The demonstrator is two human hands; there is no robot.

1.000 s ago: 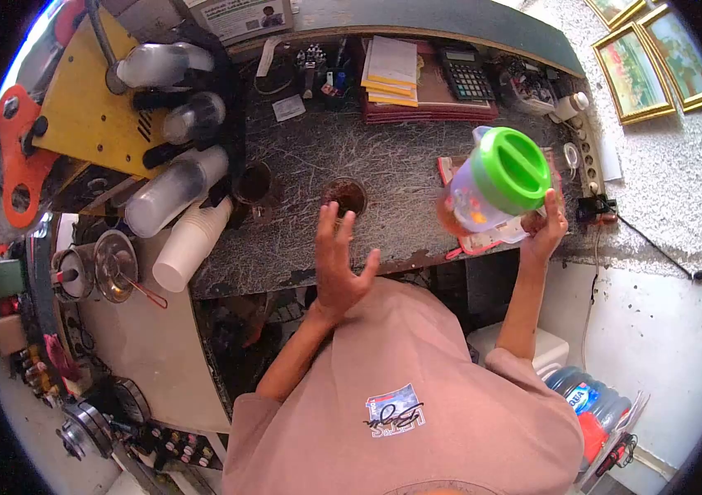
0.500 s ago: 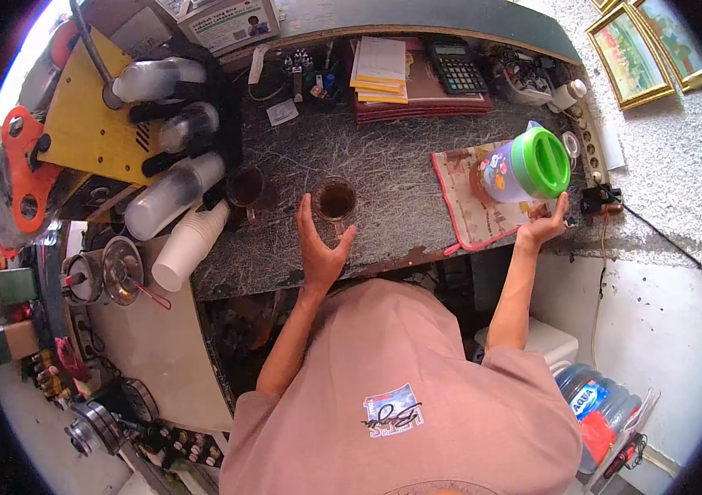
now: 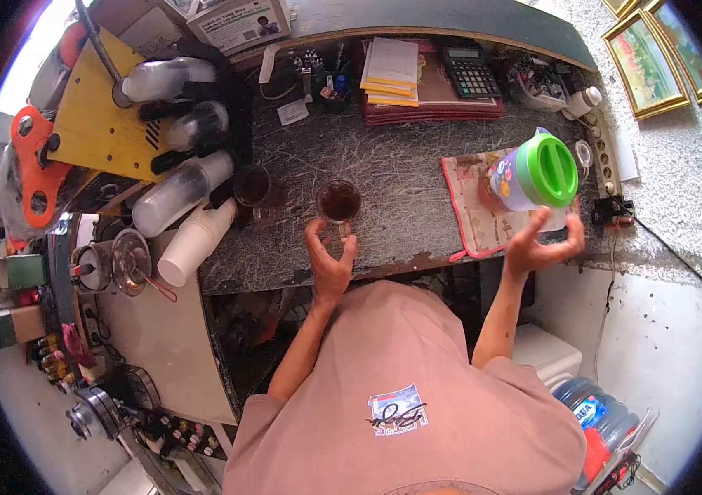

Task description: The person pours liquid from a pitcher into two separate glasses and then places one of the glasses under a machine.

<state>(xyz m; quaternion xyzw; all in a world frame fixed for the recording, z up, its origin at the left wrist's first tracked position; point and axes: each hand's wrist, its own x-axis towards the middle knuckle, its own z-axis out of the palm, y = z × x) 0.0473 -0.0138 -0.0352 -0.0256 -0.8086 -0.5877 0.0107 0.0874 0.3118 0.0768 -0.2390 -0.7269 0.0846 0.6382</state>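
A glass mug of dark drink [image 3: 339, 200] stands on the scratched dark desk [image 3: 400, 173]. Below it, my left hand [image 3: 330, 264] has its thumb and forefinger on either side of the mug's handle, seemingly touching it. A second glass mug of dark drink [image 3: 253, 186] stands farther left, in shadow. At the right, a clear flowered pitcher with a green lid [image 3: 552, 171] rests upright on a patterned cloth [image 3: 471, 219], brownish liquid low inside. My right hand [image 3: 537, 246] is just in front of the pitcher, fingers apart and slightly curled, holding nothing.
Stacked paper cups [image 3: 194, 243] and clear plastic cups [image 3: 182, 194] jut from the left beside a yellow machine [image 3: 108, 107]. Folders with envelopes [image 3: 392, 74], a calculator [image 3: 471, 70] and a basket of small items [image 3: 537, 87] line the back. A power strip [image 3: 603, 157] runs along the right wall.
My left hand's fingers have drawn closer together at the mug's handle. My right hand has come away from the pitcher and lowered slightly. The whole view has shifted a little.
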